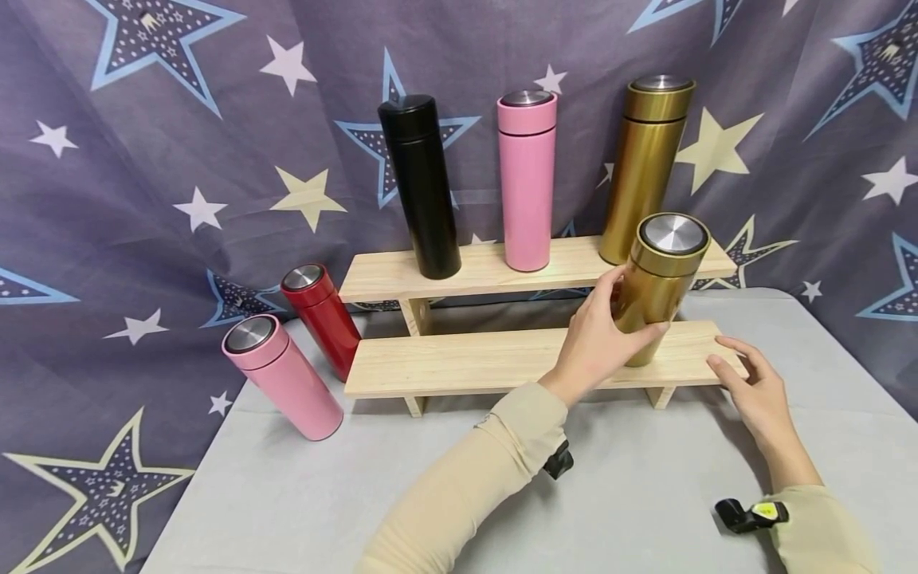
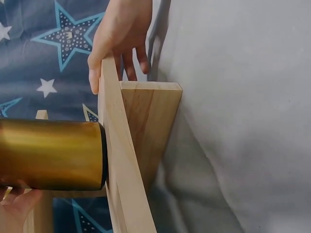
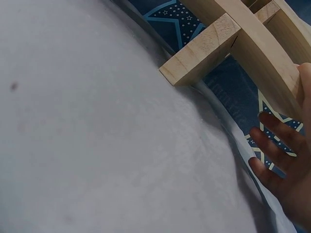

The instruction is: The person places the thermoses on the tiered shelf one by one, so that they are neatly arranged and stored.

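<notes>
My left hand [image 1: 594,336] grips a short gold thermos bottle [image 1: 656,287] with a silver-topped lid, its thumb across the near side. The bottle is upright at the right part of the lower wooden shelf [image 1: 459,363]. Its dark base [image 2: 103,155] meets the board or stands barely off it; I cannot tell which. At the shelf's right end, my right hand [image 1: 760,391] touches the board with thumb and forefinger. The right hand's other fingers [image 3: 272,145] stretch out loosely beside the edge, apart from the wood.
The upper shelf [image 1: 480,267] bears tall black [image 1: 423,191], pink [image 1: 528,191] and gold [image 1: 645,167] thermos bottles. Left of the stand, a short pink bottle [image 1: 287,379] and a red bottle [image 1: 320,319] stand on the grey tablecloth [image 1: 287,510]. A star-patterned curtain [image 1: 237,143] hangs behind.
</notes>
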Demonstrator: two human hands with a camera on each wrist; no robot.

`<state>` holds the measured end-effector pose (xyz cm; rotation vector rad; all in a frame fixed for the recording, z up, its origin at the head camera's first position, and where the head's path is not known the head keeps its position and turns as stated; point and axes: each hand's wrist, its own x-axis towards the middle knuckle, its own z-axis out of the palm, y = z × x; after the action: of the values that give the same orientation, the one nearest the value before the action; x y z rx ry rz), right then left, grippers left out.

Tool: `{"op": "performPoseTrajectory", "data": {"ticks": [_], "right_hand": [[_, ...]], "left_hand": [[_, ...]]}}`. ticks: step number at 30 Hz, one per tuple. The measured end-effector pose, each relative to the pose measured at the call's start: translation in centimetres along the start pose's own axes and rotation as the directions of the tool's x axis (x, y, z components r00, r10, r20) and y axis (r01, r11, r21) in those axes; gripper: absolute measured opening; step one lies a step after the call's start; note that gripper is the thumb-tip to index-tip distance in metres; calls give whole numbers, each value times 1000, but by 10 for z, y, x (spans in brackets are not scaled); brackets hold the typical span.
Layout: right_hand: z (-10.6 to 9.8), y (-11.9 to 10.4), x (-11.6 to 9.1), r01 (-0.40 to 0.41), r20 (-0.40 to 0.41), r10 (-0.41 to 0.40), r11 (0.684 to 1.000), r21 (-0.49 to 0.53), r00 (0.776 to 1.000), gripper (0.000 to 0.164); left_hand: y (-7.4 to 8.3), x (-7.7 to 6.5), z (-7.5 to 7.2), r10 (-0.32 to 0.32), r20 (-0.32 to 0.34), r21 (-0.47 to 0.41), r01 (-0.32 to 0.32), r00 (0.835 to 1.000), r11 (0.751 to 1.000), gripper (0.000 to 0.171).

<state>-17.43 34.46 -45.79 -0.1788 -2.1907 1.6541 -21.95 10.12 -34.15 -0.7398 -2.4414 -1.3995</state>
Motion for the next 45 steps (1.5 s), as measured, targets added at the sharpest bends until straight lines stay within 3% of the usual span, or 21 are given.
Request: {"op": "performPoseTrajectory", "data": {"ticks": [9, 35, 45], "right_hand": [[0, 0, 0, -6, -7, 6, 1000, -19, 1000, 40], [0, 1, -1, -15, -9, 14, 999, -35, 1000, 41], [0, -1, -2, -6, -12, 6, 999, -32, 1000, 39]], "left_hand": [[-4, 6, 3, -71, 29, -107, 73, 997, 992, 82], [-6, 6, 8, -72, 95, -136, 85, 993, 987, 81], [-8, 0, 3, -75, 83, -80, 82, 994, 993, 81]]}}
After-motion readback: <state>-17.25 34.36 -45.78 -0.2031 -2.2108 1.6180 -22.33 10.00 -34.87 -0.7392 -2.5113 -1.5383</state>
